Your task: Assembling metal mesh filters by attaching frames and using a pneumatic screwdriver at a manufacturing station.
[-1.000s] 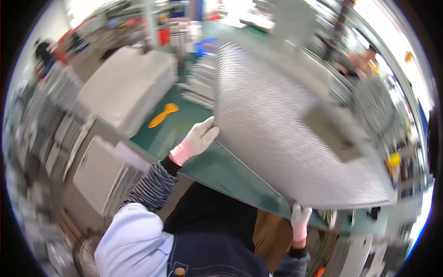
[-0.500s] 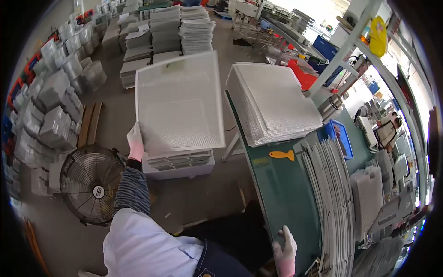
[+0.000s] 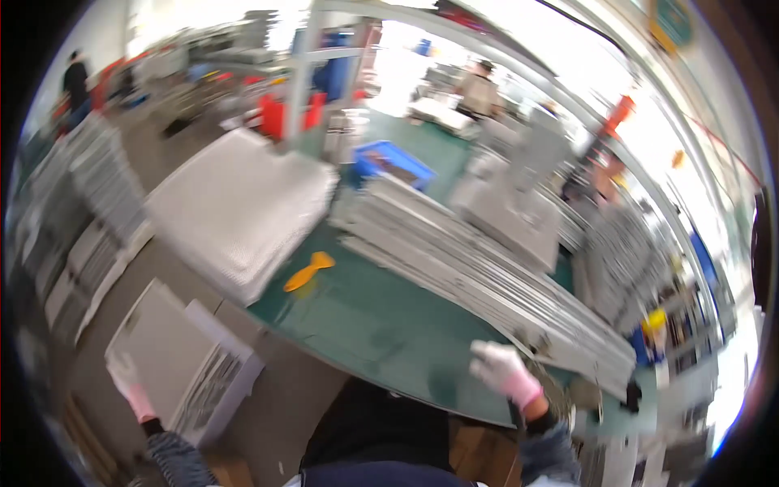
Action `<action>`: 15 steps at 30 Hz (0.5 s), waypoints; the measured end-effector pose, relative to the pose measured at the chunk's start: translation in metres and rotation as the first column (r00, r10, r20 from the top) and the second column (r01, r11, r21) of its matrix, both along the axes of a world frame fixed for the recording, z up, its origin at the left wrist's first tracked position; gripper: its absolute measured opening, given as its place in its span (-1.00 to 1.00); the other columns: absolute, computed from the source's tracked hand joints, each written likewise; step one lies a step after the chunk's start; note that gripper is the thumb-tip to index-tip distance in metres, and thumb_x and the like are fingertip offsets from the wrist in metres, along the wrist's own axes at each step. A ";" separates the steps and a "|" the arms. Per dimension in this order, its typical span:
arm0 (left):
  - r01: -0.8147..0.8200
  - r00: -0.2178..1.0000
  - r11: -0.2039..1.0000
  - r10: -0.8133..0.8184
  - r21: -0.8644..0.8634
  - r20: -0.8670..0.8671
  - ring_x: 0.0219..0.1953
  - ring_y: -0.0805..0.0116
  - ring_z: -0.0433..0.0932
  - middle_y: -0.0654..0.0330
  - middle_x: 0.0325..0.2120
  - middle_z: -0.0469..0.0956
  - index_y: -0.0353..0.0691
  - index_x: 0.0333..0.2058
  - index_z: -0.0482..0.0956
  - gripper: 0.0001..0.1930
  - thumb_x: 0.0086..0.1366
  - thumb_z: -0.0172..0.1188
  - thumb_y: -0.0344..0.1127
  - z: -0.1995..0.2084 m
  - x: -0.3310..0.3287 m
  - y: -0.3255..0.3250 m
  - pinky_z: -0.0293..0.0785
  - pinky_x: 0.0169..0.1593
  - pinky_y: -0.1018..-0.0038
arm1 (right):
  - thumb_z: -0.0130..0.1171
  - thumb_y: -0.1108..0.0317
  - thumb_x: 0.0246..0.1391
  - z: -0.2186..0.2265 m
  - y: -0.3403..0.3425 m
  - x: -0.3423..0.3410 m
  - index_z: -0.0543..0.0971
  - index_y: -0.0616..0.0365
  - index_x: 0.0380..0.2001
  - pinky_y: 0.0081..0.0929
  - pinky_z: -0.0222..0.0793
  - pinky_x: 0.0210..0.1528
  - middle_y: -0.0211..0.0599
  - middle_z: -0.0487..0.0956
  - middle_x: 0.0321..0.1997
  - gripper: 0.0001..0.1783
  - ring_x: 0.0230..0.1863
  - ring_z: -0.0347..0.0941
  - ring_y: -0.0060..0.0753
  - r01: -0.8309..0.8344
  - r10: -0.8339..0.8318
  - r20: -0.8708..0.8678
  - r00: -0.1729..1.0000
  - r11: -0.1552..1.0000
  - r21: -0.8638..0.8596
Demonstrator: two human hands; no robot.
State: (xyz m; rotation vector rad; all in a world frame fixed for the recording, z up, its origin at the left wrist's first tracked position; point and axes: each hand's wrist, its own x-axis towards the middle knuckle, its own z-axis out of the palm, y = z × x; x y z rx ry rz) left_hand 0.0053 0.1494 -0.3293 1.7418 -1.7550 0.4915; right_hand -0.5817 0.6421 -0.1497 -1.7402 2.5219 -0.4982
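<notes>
My left hand (image 3: pixel 126 377), in a white and pink glove, is at the outer edge of a framed mesh panel (image 3: pixel 166 345), its blurred fingers seeming stretched out along it. The panel lies on top of a stack in a white box (image 3: pixel 234 365) on the floor. My right hand (image 3: pixel 503 372), gloved alike, hovers empty over the near right part of the green table (image 3: pixel 381 325), fingers apart. Just beyond it lie long pale metal strips (image 3: pixel 479 276) in a bundle. An orange fish-shaped scraper (image 3: pixel 309 271) rests on the table to the left.
A stack of mesh panels (image 3: pixel 235 203) covers the table's left end. Behind the strips are a blue bin (image 3: pixel 393 162) and a steel flask (image 3: pixel 339 136). A grey rack post (image 3: pixel 302 81) rises at the table's far side. Another person (image 3: pixel 479 91) sits farther back.
My view has swung right. The panel, earlier held up by its edge in my left hand, now lies lower, on the boxed stack. My right hand has moved farther over the table.
</notes>
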 end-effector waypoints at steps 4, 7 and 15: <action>0.668 0.637 0.714 -0.694 -0.207 -0.336 0.06 0.14 0.47 -0.01 0.00 0.51 -0.37 0.05 0.45 -0.69 0.40 -0.03 -0.38 0.226 -0.186 0.015 0.34 0.14 0.37 | 0.18 0.24 0.07 0.030 0.029 -0.125 0.57 0.25 -0.17 -0.25 0.45 -0.12 0.00 0.60 -0.23 -0.67 -0.19 0.55 -0.01 0.402 -0.410 -0.019 0.912 0.902 -0.161; 0.889 0.400 0.432 -0.895 -0.153 -0.200 -0.04 0.14 0.51 0.01 -0.13 0.56 -0.32 -0.08 0.54 -0.75 0.31 0.05 -0.38 0.287 -0.357 0.021 0.37 0.08 0.37 | 0.20 0.35 -0.01 0.054 0.032 -0.200 0.61 0.28 -0.19 -0.33 0.46 -0.09 -0.01 0.64 -0.27 -0.69 -0.19 0.59 -0.07 0.496 -0.485 0.110 0.868 0.828 -0.262; 0.472 0.681 0.641 -0.701 0.605 0.212 0.06 -0.04 0.49 -0.12 -0.02 0.51 -0.26 -0.03 0.55 -0.26 0.01 0.28 0.28 0.275 -0.575 -0.046 0.41 0.12 0.17 | 0.15 0.35 -0.04 0.025 -0.088 -0.312 0.63 0.19 -0.25 -0.27 0.42 -0.02 -0.18 0.63 -0.19 -0.73 -0.06 0.53 -0.12 0.354 0.000 -0.755 0.656 0.883 0.308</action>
